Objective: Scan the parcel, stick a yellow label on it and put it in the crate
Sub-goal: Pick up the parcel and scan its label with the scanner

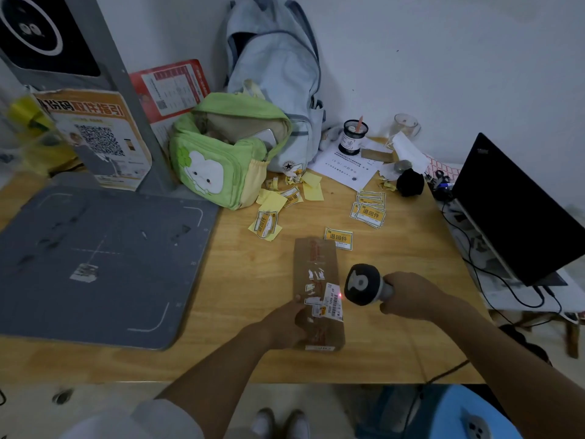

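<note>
The left hand [286, 321] lies flat on the near half of the parcel [318, 293], fingers [297, 299] spread and pressing it to the desk [240, 280] rather than gripping it. The right hand [408, 296] is wrapped around the handle of a scanner [361, 285], whose red dot sits on the parcel's white barcode label [330, 301].

The likely slip is a missed read: the beam touches only the label's edge, and torn tape beside it may confuse it. The scanner's cable [443, 372] trails off the front edge and could snag.

A loose yellow label [338, 238] lies just beyond the parcel's far end, with a stack [368, 210] farther back. Bare desk lies open on either side of the parcel. No crate is in view.
</note>
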`<state>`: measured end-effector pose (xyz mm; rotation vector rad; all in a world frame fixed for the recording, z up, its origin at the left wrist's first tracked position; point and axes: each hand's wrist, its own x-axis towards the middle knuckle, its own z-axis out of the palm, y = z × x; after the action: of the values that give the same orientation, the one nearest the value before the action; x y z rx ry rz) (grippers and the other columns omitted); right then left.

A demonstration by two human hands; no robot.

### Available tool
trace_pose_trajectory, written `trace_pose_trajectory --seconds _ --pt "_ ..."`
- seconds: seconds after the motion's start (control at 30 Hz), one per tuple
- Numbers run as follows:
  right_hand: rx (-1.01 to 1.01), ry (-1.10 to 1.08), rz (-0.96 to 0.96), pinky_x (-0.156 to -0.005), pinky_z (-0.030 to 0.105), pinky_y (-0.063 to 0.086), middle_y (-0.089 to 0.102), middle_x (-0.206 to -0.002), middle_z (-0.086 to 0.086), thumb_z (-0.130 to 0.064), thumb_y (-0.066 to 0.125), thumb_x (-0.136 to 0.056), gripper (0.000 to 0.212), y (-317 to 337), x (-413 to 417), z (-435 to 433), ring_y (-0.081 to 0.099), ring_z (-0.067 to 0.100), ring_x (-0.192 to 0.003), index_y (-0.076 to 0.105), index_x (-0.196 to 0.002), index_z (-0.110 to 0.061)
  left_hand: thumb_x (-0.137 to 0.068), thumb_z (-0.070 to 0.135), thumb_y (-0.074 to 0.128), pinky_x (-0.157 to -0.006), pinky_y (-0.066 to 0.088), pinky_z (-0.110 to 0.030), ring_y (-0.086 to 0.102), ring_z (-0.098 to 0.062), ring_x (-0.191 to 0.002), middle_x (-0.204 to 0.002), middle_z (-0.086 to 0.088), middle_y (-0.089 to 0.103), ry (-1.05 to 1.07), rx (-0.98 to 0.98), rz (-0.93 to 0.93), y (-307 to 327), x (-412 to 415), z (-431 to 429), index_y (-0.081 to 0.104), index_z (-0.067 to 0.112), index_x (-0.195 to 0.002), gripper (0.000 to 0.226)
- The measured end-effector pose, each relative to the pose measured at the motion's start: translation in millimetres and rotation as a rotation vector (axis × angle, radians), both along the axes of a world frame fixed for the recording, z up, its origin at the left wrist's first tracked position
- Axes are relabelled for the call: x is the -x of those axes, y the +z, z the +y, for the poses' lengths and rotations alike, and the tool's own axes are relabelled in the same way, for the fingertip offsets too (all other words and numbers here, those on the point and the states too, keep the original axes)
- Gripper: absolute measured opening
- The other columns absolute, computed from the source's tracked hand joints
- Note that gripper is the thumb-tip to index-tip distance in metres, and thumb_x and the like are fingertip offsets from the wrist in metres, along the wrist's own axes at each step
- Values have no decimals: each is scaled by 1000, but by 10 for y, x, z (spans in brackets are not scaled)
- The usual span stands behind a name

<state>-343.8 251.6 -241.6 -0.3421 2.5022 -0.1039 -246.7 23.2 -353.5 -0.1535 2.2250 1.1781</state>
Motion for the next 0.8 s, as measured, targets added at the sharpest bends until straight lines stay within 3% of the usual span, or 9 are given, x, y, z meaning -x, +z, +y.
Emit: trace_pose_trajectory --seconds 0.1,0.17,0.27,0.33,0.43,0.57,0.67,0.73,0.8 --pt "-8 -95 -134 -51 19 34 55 -92 4 -13 54 -86 33 -280 -82 48 51 19 -78 50 -118 -5 -84 13 57 -98 32 -22 32 -24 -139 -158 -1 25 25 -19 9 38 19 -7 31 25 -145 67" --pt "-68 -137 -270 -54 20 38 50 -123 19 -8 41 -94 49 -439 -153 63 51 22 -85 28 -140 3 -83 13 57 -98 33 -21 34 -24 -139 -156 -1 27 26 -29 20 54 16 -3 34 23 -144 66" --pt "-111 -178 -297 -92 31 45 17 -154 25 -3 34 -97 61 -671 -305 120 45 33 -125 1 -148 3 -83 12 58 -105 34 -25 31 -24 -140 -158 -2 25 39 -9 39 54 -3 12 34 22 -144 66" --pt "-106 -240 -208 -98 37 44 22 -152 24 -2 40 -93 66 -834 -434 144 42 36 -128 7 -150 -5 -82 13 58 -110 34 -30 30 -25 -141 -158 -4 25 48 20 44 67 -5 23 34 22 -144 67" --pt "-38 -386 -19 -86 40 49 46 -129 19 -11 46 -91 60 -977 -606 87 54 35 -110 18 -145 -8 -82 18 58 -109 36 -32 37 -26 -137 -154 -6 33 38 33 48 89 14 49 38 21 -142 64" --pt "-3 -483 5 -92 44 48 48 -129 16 -22 40 -95 56 -1163 -784 -66 55 34 -112 16 -145 -8 -82 20 58 -109 36 -35 37 -27 -137 -155 -6 32 22 28 24 80 6 83 31 20 -145 68" --pt "-118 -450 -9 -85 38 47 51 -126 9 -23 34 -97 54 -1213 -813 -122 58 27 -109 15 -146 -10 -82 18 56 -107 31 -26 29 -25 -141 -159 -2 20 9 28 31 59 -16 86 25 22 -147 72" --pt "-165 -440 -17 -78 34 46 55 -120 5 -27 34 -97 46 -1178 -785 -141 60 23 -103 26 -140 -14 -82 19 54 -106 26 -23 23 -23 -144 -160 0 14 -3 25 43 47 -23 73 23 24 -147 73" --pt "-191 -389 -51 -69 30 46 60 -102 0 -31 40 -90 32 -1066 -711 -133 63 18 -90 47 -120 -19 -81 19 54 -105 27 -21 28 -23 -142 -159 0 22 -12 29 39 75 -1 47 29 25 -145 69"
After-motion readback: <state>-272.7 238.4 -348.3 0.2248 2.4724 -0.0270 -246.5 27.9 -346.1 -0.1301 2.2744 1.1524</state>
